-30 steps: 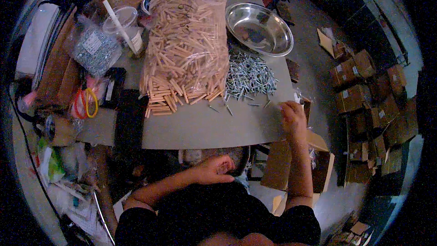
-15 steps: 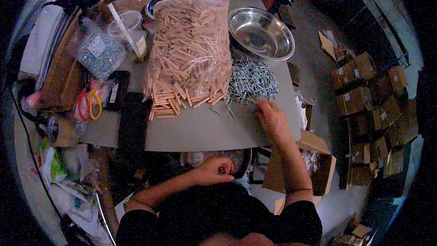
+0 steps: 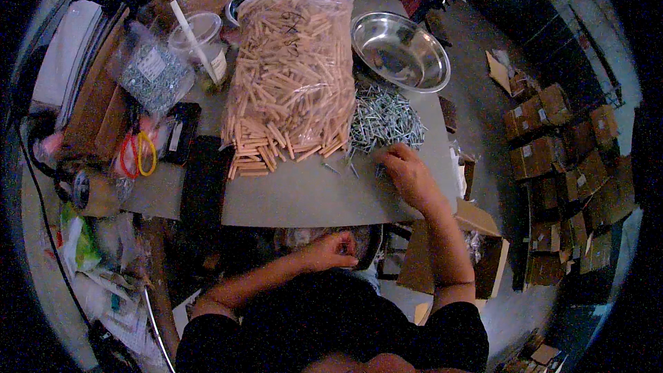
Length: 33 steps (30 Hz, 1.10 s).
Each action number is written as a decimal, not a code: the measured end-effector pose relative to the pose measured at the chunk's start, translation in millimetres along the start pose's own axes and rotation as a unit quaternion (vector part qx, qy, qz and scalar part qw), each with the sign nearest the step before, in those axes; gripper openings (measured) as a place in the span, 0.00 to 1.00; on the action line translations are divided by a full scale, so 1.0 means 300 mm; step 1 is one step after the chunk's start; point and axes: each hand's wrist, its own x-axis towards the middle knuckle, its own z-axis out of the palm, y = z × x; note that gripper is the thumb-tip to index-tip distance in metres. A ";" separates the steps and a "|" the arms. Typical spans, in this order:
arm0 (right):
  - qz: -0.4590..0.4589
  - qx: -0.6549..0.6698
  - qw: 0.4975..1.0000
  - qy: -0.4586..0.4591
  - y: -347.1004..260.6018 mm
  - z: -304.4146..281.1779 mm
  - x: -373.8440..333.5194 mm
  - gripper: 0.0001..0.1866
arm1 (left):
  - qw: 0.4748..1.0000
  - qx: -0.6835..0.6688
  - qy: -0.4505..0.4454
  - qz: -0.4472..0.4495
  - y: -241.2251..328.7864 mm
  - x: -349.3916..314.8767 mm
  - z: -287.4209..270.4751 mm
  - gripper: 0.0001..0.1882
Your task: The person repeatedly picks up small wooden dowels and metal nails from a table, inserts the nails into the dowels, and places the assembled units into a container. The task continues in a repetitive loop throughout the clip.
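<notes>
Right fingers point(image 3: 389, 155): bent together by the screws' point(image 3: 387, 119) near edge, just right of centre; can't tell if gripping one
Left hand point(image 3: 336, 250): curled, lower centre; contents? can't tell
Dowels point(image 3: 257, 155): centre, loose ones nearest the person, probably for easy reach
Bag point(image 3: 297, 62): bulky, in the way between screws and mid-left scissors point(image 3: 139, 154)
Bowl point(image 3: 402, 54): upper right, past the screws

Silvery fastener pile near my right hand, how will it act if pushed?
The fastener pile would probably scatter, since its pieces lie loose. Slim shafts suggest pieces may roll; the glinting metal looks stiff and perhaps slippery.
</notes>
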 end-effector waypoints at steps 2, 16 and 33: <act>-0.002 0.001 1.000 -0.029 -0.016 -0.006 -0.007 0.11 | 0.998 0.009 -0.008 -0.064 0.017 0.014 -0.008 0.19; 0.068 0.333 0.904 -0.261 -0.301 -0.034 -0.179 0.16 | 0.956 -0.285 -0.047 -0.056 -0.015 0.032 0.027 0.28; -0.074 0.211 0.975 0.012 -0.277 0.018 -0.253 0.09 | 0.908 0.221 0.219 0.281 0.258 -0.083 -0.059 0.07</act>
